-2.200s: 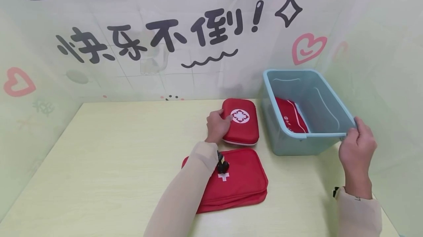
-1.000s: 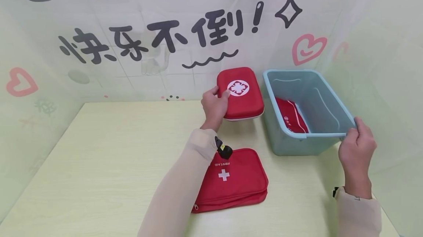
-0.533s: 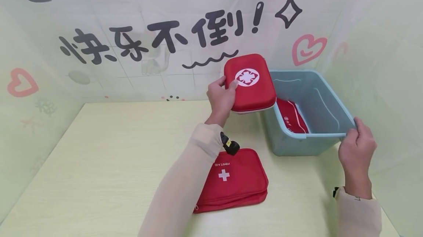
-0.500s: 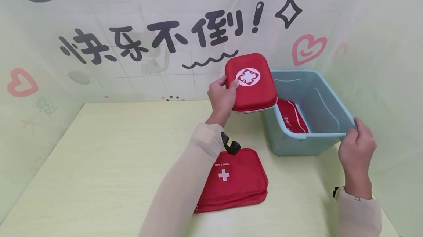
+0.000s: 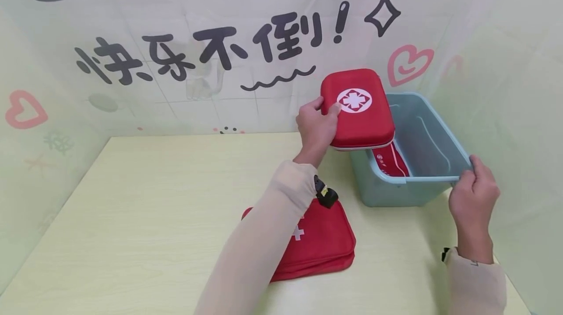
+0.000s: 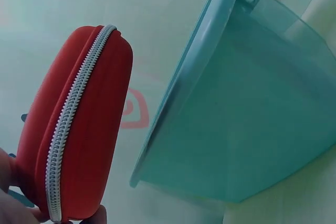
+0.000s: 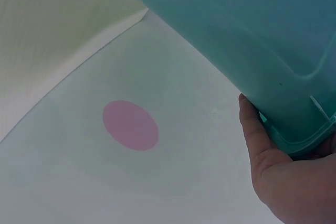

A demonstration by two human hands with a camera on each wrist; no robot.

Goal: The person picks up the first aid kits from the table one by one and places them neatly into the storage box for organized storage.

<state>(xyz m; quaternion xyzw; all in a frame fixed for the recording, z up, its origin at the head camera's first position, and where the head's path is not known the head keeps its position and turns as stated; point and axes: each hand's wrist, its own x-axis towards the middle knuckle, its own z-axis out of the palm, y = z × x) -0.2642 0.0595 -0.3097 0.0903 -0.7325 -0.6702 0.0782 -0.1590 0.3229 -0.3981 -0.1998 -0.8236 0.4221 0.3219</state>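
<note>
My left hand (image 5: 317, 127) grips the left side of a red hard-shell first aid case (image 5: 362, 124), thumb on top near its white emblem. The case hangs in the air, overlapping the left rim of a blue plastic bin (image 5: 382, 193) in the head view. In the left wrist view, the white zipper of the case (image 6: 100, 124) faces the camera, and the bin wall (image 6: 231, 114) stands apart to its right. My right hand (image 5: 474, 198) holds the bin's near right corner, fingers over the rim. Inside the bin lies a red pouch (image 5: 391, 161), partly hidden by the case.
A flat red first aid bag (image 5: 323, 237) with a white cross lies on the pale wooden table (image 5: 145, 217), partly covered by my left sleeve. A printed curtain (image 5: 176, 105) hangs behind the table, and pale sheeting (image 5: 523, 124) borders the right side close to the bin.
The left hand has lifted the red first aid case off the table and carried it right, to above the bin's left rim. The right hand and bin have stayed in place.
</note>
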